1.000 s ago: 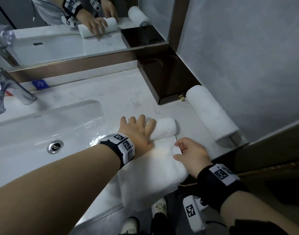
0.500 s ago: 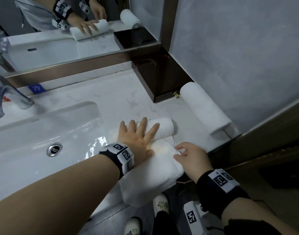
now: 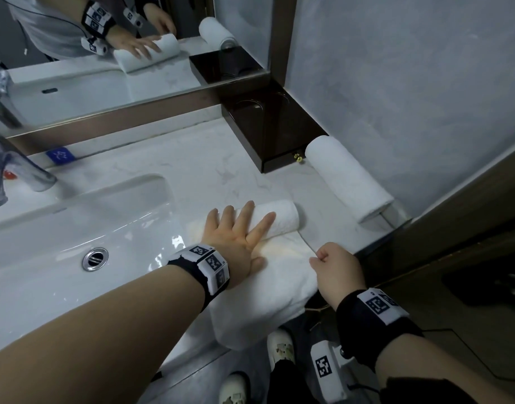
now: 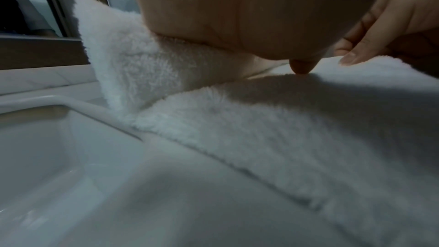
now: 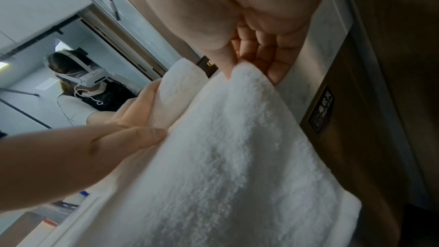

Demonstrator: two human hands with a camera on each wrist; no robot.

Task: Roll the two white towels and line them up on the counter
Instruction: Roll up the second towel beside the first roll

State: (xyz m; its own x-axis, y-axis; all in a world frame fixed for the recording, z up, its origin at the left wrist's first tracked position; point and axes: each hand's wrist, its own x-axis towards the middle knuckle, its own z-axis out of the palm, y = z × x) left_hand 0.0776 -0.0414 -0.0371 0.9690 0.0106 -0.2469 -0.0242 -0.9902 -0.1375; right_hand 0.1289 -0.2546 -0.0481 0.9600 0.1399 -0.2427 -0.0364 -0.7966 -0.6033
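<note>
The half-rolled towel (image 3: 279, 220) lies crosswise under the flat, spread fingers (image 3: 244, 217) of the left hand (image 3: 235, 237), while the right hand (image 3: 337, 269) pinches its loose near edge.

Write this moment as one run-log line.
left hand: flat on half-rolled towel | right hand: pinching its edge | finished roll: by wall | second roll incomplete
</note>
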